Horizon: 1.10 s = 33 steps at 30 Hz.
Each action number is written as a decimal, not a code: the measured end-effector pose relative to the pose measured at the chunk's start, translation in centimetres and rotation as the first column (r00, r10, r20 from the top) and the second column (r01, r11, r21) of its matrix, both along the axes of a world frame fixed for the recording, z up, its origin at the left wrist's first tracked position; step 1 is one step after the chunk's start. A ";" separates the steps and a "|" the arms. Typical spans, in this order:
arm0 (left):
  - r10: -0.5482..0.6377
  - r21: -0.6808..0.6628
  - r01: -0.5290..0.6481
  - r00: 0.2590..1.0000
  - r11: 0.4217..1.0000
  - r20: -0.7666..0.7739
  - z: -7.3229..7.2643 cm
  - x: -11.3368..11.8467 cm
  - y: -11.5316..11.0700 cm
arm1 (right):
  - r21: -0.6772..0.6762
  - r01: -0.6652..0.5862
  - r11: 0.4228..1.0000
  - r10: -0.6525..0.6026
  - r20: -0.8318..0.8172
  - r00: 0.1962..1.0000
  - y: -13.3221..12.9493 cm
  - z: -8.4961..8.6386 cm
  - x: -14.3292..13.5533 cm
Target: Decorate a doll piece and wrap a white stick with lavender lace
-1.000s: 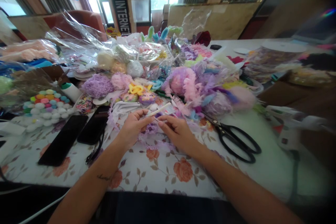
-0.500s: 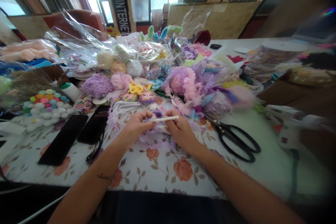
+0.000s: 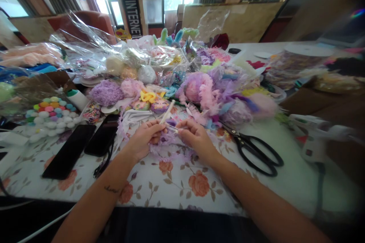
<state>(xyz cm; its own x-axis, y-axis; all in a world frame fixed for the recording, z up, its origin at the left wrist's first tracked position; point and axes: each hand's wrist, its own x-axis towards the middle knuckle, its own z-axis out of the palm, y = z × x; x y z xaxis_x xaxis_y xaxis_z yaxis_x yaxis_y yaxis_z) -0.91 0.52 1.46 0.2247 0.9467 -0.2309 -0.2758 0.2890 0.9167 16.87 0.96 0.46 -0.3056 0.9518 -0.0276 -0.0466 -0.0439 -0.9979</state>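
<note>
My left hand (image 3: 148, 136) is closed in a pinch on a thin white stick (image 3: 168, 111) that tilts up and away to the right. Pale, thin strands (image 3: 172, 127) stretch from it across to my right hand (image 3: 194, 134), whose thumb and fingers are pinched on their end. What these strands are is too small to make out. Beneath both hands lies fluffy lilac yarn (image 3: 171, 155) on the floral tablecloth (image 3: 176, 186). Just beyond the fingers are two small decorated faces, one a purple doll face (image 3: 159, 104).
Black-handled scissors (image 3: 256, 153) lie right of my right hand, and a white glue gun (image 3: 312, 140) stands farther right. Two dark phones (image 3: 68, 152) rest at the left beside colourful pompoms (image 3: 48, 114). Yarn balls (image 3: 105, 92) and clear plastic bags (image 3: 159, 57) are heaped behind.
The white stick has swung from lying across both hands to pointing up and away from my left hand. My right hand has left the stick and now pinches the pale strands.
</note>
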 end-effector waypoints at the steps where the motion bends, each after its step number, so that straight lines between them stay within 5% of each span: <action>1: 0.017 0.011 -0.017 1.000 1.000 -0.004 0.0 0.1 0.0 | 0.024 -0.043 0.999 0.042 0.056 0.998 -0.1 0.1 0.1; 4: 0.025 0.039 -0.024 1.000 0.999 -0.018 0.0 0.2 0.0 | 0.084 -0.086 0.993 0.070 0.178 0.982 -0.2 0.3 0.1; 15: 0.036 -0.003 -0.036 0.999 0.999 -0.033 0.1 0.1 -0.2 | 0.125 -0.060 0.990 0.032 0.216 0.976 -0.5 0.4 0.1; 24: -0.011 0.024 0.014 0.992 1.000 -0.123 -0.2 0.0 -0.3 | 0.137 0.014 0.991 -0.035 0.151 0.988 -0.2 -0.2 0.0; 33: -0.120 0.034 0.130 0.968 0.991 -0.221 0.0 0.0 -0.6 | -0.027 0.057 0.998 -0.059 -0.087 0.994 0.0 -0.8 -0.2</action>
